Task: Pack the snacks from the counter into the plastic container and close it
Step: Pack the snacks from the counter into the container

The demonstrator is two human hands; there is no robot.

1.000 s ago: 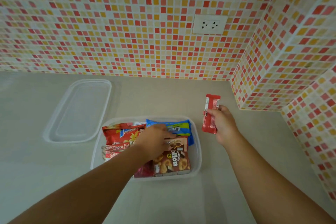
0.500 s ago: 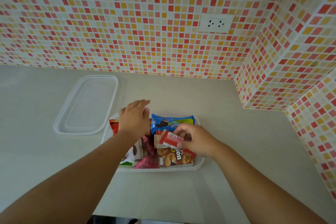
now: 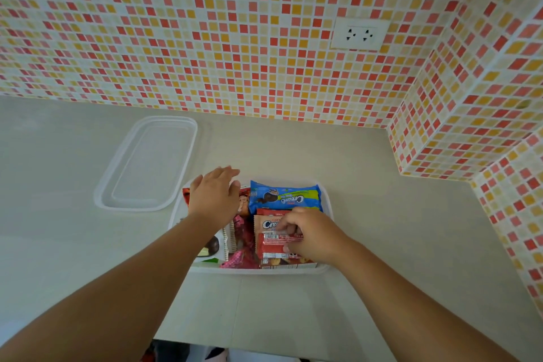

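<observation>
Setting the red packet (image 3: 274,239) into the container (image 3: 326,268): right hand (image 3: 313,233) has come in from the counter, where a second ago it held this packet up off to the right of the tub. Now the packet lies flat on top of the other snacks at the near right side, fingers curled down onto it, thumb against its near edge, so it reads as pinched and not yet let go. Left hand (image 3: 214,195) has shifted from the middle of the pile toward the far left part of the tub; fingers straight and spread, holding nothing. Can't tell whether it hovers just above the red wrappers or rests on them.

Blue cookie pack (image 3: 285,195) sits along the far side, just beyond the red packet. Pink wrapper (image 3: 239,258) and a chocolate-picture pack (image 3: 210,247) fill the near left. Lid (image 3: 147,163) lies flat on the counter (image 3: 382,229), just beside the tub's far left corner, still off.

Judgement: no loose snacks show on the counter, so this looks like the last one in. Packing close to done; closing not started. Left hand is nearest the lid. The pile looks fairly high at the near right, so the lid may need pressing.
</observation>
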